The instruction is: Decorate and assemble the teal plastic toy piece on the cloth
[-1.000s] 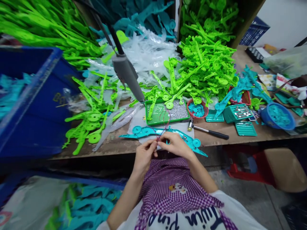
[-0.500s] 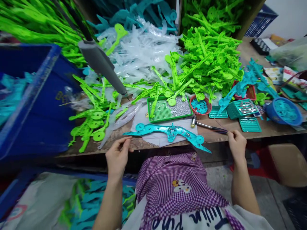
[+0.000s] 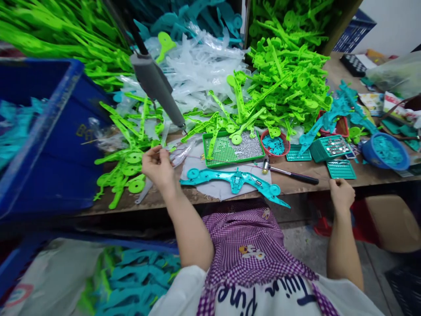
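A teal plastic bow-shaped part (image 3: 235, 180) lies on a grey cloth (image 3: 217, 189) at the bench's front edge. My left hand (image 3: 158, 166) is raised over the bench to its left, fingers pinched on a thin pink string that runs toward the part. My right hand (image 3: 342, 193) is out at the bench edge on the right, fingers curled closed; what it pinches is too thin to see. A grey hanging power screwdriver (image 3: 159, 90) dangles above my left hand.
A green tray of screws (image 3: 232, 151), a small hammer (image 3: 289, 174), a red bowl (image 3: 274, 145) and a blue bowl (image 3: 388, 153) of teal bits stand behind the part. Heaps of green (image 3: 289, 87), clear and teal parts fill the back. A blue crate (image 3: 42, 140) stands left.
My hands left the teal part and spread wide apart. The left rose up over the bench, the right moved out along the edge. The hanging screwdriver swung.
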Demonstrator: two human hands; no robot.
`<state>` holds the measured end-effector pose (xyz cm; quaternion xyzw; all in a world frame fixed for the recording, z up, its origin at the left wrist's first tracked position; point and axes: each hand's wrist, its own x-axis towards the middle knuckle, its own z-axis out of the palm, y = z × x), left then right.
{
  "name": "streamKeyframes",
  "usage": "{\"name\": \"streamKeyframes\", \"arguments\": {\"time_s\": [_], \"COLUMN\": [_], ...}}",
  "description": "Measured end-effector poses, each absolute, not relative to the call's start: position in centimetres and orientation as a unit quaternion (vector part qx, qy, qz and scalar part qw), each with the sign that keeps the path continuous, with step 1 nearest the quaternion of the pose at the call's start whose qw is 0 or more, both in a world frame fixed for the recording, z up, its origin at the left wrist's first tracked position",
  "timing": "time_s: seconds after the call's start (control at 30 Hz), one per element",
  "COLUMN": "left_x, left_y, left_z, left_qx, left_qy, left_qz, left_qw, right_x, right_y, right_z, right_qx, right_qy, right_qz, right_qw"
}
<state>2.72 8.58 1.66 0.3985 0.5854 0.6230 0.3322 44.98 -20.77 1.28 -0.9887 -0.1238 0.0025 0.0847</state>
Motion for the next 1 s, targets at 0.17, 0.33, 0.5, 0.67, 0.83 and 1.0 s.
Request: {"name": "streamKeyframes", "arguments": {"time_s": [0.17,0.33,0.5,0.67,0.83,1.0], "left_x": [3.8,6.6,7.7,6.2,6.4,7.6], "left_y": [4.5,-3.8,-6.9,-6.2,-5.1,-4.3], "left_z": [1.6,4.0,4.7,1.6,-2.9,-5.3], "left_qx": [0.503,0.739,0.705,0.611,0.561,0.413], "left_qy": [0.528,0.317,0.318,0.437,0.478,0.53], "left_qz": [0.558,0.388,0.478,0.457,0.351,0.343], "left_qw": [0.394,0.451,0.416,0.476,0.578,0.656], "right_x": [44.8,33.8,23.5,24.5,27.0,27.3], "right_y": [-22.3,-16.9,-11.4,-12.8,-13.0,-11.2], "right_z": [2.5,5.0,5.3,4.2,0.5,-2.4], "right_qx": [-0.984,-0.783,-0.511,-0.599,-0.71,-0.736], "right_qy": [-0.169,-0.487,-0.638,-0.637,-0.576,-0.584], "right_qz": [0.036,-0.025,0.418,0.35,0.249,0.18], "right_qw": [0.036,0.386,0.396,0.336,0.319,0.293]}}
